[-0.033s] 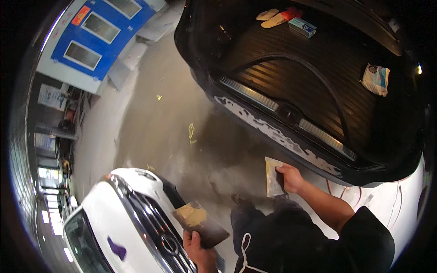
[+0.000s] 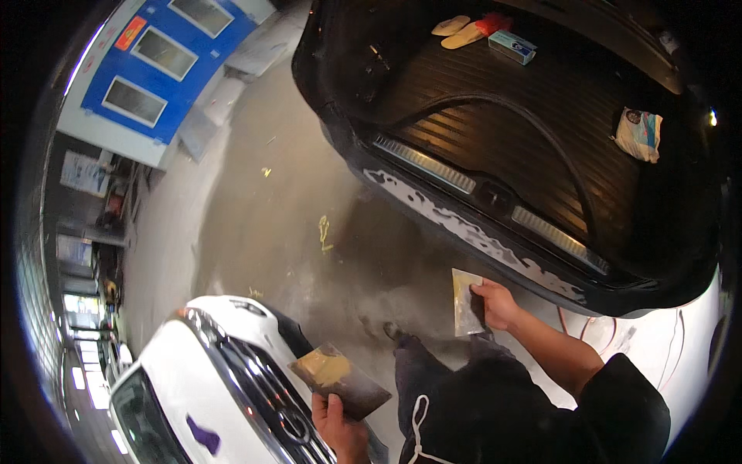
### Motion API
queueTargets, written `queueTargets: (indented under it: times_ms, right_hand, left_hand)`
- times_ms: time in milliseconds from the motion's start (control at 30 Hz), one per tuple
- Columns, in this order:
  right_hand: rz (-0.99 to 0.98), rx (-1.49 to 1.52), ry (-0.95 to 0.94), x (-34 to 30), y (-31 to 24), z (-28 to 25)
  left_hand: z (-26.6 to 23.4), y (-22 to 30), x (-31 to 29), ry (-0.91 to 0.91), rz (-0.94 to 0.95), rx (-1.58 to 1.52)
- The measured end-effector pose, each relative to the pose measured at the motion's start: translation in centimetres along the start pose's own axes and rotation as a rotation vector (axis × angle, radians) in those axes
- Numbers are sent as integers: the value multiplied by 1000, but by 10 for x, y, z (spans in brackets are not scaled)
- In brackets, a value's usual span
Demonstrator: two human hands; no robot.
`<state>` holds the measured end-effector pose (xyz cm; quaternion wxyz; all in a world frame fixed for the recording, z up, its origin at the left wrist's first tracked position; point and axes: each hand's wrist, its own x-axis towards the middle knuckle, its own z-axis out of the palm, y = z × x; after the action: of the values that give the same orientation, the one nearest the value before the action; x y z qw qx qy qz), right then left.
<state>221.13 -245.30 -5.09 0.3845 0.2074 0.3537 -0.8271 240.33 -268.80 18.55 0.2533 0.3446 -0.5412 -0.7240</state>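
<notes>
Clearly, the left hand [image 2: 337,421] grips 1 yellow-smeared plate [image 2: 349,386], the right hand [image 2: 498,305] 1 flat blade [image 2: 465,313].

- I see dim light inside the boot, its ribbed floor mat [image 2: 471,155] carrying a warm, brownish sheen.
- A small lamp [image 2: 713,117] glares at far right.
- Bright openings [image 2: 81,303] at left blow out to white.
- Highlights streak the chrome grille [image 2: 255,371].
- Shadow darkens the floor [image 2: 386,224] beside the bumper.
- Yellow paste [image 2: 331,369] reads fairly clearly to me.
- Fisheye curves my view, blackening its rim.
</notes>
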Motion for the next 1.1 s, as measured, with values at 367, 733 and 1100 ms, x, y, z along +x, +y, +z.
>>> queueTargets:
  times_ms: [367,733,1100]
  right_hand:
    - [-333,486,321,174,36,46]
    - [-632,-183,126,482,-23,104]
    - [-496,-722,158,614,6,213]
  left_hand:
    - [-3,-60,350,-340,-216,278]
    - [7,-98,542,-291,-448,749]
    - [14,-119,681,-445,-491,816]
